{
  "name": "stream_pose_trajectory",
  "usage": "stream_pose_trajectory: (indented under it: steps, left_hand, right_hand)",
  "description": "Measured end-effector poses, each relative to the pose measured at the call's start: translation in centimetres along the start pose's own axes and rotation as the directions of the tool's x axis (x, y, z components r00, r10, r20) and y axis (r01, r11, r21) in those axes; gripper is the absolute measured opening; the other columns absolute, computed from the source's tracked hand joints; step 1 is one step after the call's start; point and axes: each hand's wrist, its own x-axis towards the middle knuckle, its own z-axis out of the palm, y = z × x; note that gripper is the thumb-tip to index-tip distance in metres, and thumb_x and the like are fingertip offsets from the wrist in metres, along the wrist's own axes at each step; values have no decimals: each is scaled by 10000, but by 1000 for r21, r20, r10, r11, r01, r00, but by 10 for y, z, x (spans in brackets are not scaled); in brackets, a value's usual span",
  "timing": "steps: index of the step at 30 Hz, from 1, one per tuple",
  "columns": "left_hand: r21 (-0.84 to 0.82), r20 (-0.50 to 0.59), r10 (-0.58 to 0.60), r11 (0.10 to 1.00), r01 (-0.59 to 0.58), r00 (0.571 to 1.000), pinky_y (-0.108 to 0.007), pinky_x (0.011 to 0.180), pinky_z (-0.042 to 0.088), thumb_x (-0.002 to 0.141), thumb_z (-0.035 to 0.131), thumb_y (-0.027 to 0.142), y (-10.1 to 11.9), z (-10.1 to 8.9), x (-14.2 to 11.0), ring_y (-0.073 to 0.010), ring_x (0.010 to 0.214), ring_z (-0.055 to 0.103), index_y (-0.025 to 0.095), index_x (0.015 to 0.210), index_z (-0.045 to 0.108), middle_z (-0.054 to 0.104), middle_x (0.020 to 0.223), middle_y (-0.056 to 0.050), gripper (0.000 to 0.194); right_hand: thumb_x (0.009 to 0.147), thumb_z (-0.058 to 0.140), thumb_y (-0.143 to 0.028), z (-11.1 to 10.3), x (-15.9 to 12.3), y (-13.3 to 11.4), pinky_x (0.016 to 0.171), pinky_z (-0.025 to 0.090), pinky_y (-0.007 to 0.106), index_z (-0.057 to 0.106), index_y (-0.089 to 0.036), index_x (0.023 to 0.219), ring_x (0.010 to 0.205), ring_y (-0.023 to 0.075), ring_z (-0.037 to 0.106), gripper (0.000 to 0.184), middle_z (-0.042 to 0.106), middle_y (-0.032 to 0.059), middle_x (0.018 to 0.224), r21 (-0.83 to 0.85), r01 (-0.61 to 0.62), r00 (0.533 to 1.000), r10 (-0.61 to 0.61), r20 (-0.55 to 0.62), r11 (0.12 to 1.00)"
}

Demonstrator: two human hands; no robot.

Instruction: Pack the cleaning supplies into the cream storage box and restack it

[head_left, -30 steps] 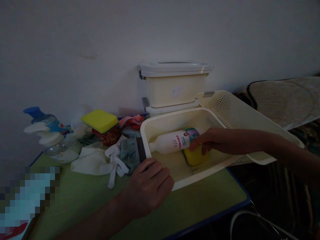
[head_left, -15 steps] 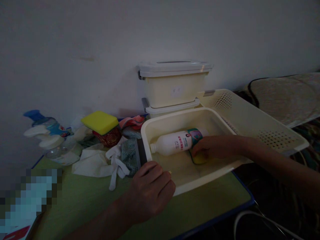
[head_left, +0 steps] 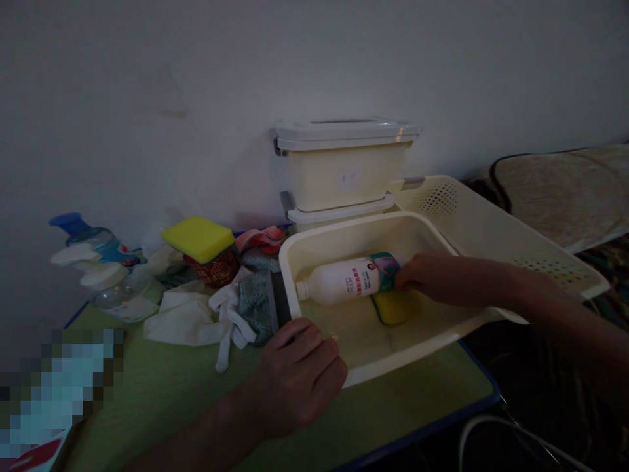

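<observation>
A cream plastic basin (head_left: 373, 373) rests on the green table. My left hand (head_left: 302, 377) is closed over its near left corner, fingers wrapped round the rim. Inside lies a white plastic bottle (head_left: 339, 282) on its side, cap to the left, with a purple and green label. My right hand (head_left: 435, 278) reaches into the basin from the right, its fingers closed at the bottle's base end; the fingertips are partly hidden. Below the bottle, a yellow sponge (head_left: 400, 308) with a dark edge lies on the basin floor, apart from my fingers.
Two lidded boxes (head_left: 348, 170) stand stacked behind the basin, against the wall. A cream perforated basket (head_left: 501, 229) is at the right. On the left are a yellow sponge (head_left: 199, 237) on a red container (head_left: 216, 267), cloths (head_left: 181, 318), a pump bottle (head_left: 122, 295) and a blue-capped bottle (head_left: 101, 242).
My right hand has let go of the sponge in the basin and moved up and right to the bottle's base. My left hand stays on the rim.
</observation>
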Motion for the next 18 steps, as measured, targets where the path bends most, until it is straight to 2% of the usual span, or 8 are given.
stream_pose_trajectory:
  steps: [3,9,12,18]
  left_hand:
    - [-18,17,-10,1000,11,1000,-265,638,355,872,335,84,-3,0,1,-128,575,379,159,566,479,476,536,1,346]
    - [-19,37,-42,999,43,998,-268,625,344,845,400,100,-11,5,1,-131,583,375,162,577,468,460,542,4,283]
    - [-15,50,-73,997,74,996,-271,616,335,836,452,131,-15,7,1,-132,592,387,166,585,460,468,552,10,254]
    - [-16,78,-119,993,121,990,-275,608,334,834,522,310,-23,7,1,-137,613,418,168,611,466,491,580,8,270]
  right_hand:
    - [733,413,-98,8,4,1,563,428,274,681,-184,711,583,159,585,282,662,47,695,-100,-56,997,61,47,993]
    - [759,409,-119,13,8,5,566,397,263,674,-188,711,587,148,577,278,650,53,680,-193,-41,998,33,-46,980]
    - [726,428,-108,11,16,2,541,384,248,682,-187,683,546,133,562,270,650,45,648,-220,-66,998,69,3,973]
    - [669,451,-73,5,32,1,533,376,230,686,-161,662,528,123,555,251,656,48,630,-188,-119,987,137,85,975]
